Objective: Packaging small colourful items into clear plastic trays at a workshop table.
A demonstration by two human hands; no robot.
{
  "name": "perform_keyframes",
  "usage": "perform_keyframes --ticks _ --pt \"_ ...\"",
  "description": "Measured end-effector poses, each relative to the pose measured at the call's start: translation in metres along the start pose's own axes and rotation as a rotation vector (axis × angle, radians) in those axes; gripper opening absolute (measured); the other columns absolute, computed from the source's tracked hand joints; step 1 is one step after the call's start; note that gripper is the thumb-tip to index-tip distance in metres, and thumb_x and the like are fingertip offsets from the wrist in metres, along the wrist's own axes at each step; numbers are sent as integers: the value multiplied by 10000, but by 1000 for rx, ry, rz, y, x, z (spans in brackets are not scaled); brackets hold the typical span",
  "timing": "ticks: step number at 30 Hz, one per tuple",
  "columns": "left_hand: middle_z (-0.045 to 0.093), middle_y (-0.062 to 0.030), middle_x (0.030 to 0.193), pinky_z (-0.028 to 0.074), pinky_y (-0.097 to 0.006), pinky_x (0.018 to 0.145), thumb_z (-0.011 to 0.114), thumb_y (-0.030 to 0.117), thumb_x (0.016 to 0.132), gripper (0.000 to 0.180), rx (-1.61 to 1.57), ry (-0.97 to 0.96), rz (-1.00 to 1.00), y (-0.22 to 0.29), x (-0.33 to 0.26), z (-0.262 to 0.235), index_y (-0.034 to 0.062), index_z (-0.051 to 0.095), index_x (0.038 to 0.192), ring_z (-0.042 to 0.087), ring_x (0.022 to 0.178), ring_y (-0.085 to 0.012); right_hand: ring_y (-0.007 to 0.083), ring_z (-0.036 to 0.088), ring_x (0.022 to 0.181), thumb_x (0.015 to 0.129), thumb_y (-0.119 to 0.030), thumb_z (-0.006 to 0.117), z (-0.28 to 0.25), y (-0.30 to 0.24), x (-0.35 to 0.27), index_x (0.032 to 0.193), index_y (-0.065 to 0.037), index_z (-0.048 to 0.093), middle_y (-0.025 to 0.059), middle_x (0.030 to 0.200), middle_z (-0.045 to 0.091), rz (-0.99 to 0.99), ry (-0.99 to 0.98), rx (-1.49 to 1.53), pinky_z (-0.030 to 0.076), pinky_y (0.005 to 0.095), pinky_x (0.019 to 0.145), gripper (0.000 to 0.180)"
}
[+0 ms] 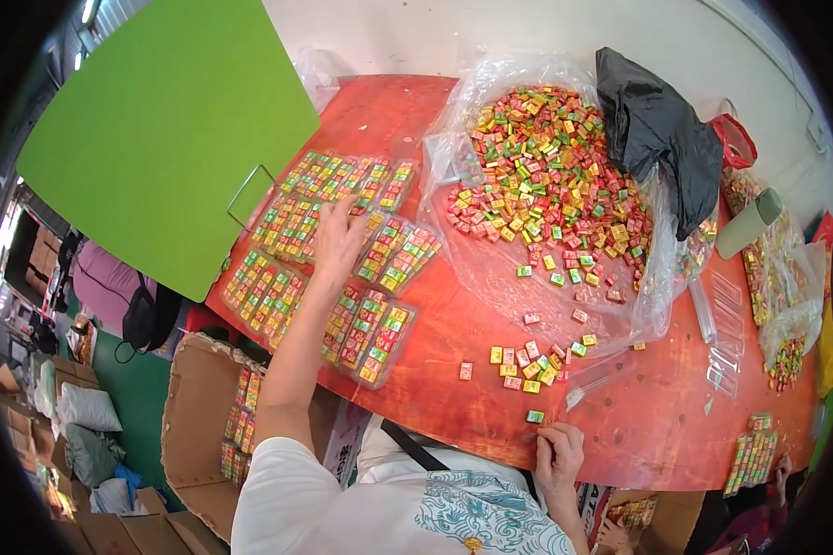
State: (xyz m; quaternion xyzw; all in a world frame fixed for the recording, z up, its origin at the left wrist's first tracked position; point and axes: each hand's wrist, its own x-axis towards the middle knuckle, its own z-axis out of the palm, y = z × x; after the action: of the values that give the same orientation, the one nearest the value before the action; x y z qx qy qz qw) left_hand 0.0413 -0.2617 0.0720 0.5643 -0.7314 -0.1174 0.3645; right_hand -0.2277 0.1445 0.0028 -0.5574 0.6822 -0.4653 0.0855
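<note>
My left hand (341, 239) reaches over clear plastic trays (292, 227) packed with rows of small wrapped candies in red, yellow and green. Its fingers are apart, and the fingertips touch the candies near the middle of the group. Below that forearm lies another filled tray (370, 338). At the table's near edge rests my right hand (560, 453), its fingers curled in; whether anything is inside them is hidden. Just beyond it lies a single green candy (535, 417), with a loose cluster of candies (529, 363) farther up.
A large heap of candies (565, 176) fills an open clear bag, with a black plastic bag (662, 129) beside it. A green board (176, 139) stands left. Empty trays (727, 333) and a bottle (750, 222) are right. A cardboard box (194, 416) stands below the table's left edge.
</note>
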Motion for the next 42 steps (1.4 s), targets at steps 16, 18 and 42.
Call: perform_keyframes --ticks 16,18,42 --pt "580 -230 1127 511 -547 871 611 241 902 401 248 -17 52 -1 66 70 126 651 1284 624 1029 -439 298 618 888 795 19 728 -2 -4 6 964 -36 678 114 944 660 -13 -21 -34 446 400 833 184" --pt "574 -233 1124 514 -543 870 613 231 894 384 250 -45 60 12 71 78 120 653 1259 627 1031 -433 298 618 887 795 18 729 -2 -5 6 966 -37 677 113 946 660 -15 -23 -44 446 401 833 187" --pt "519 -224 1042 537 -507 736 595 184 953 367 77 -117 291 84 -28 38 112 611 1313 636 869 -418 313 591 926 830 37 693 -3 -1 10 985 -19 692 144 979 667 41 -108 4 447 396 846 165"
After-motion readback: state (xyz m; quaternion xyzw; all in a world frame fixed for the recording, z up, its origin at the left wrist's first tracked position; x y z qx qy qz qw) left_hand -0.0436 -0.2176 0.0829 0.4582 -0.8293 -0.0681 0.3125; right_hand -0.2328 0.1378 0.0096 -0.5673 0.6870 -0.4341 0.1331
